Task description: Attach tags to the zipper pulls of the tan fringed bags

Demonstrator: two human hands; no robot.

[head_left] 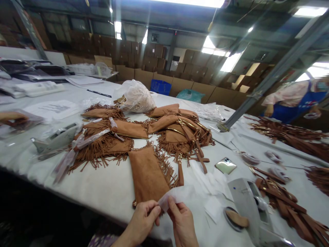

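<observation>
At the near edge of the table, my left hand (pixel 146 216) and my right hand (pixel 180 216) pinch a thin white sheet of tissue paper (pixel 178 195) between them. The sheet hangs over the lower end of a brown suede pouch (pixel 147 175) that lies flat, its fringe along the right side. What else may sit between the left fingertips is hidden. Beyond the pouch is a heap of fringed brown bags (pixel 180 128) with gold zippers and wrist straps. More fringed bags (pixel 108 144) lie to the left, some with wrapped straps.
A grey tape dispenser (pixel 246 199) stands right of my hands, another (pixel 58 139) at left. A phone (pixel 225 165), white paper (pixel 212 181) and brown straps (pixel 288 202) lie to the right. A metal post (pixel 246 103) rises from the table. A co-worker (pixel 290 97) stands at far right.
</observation>
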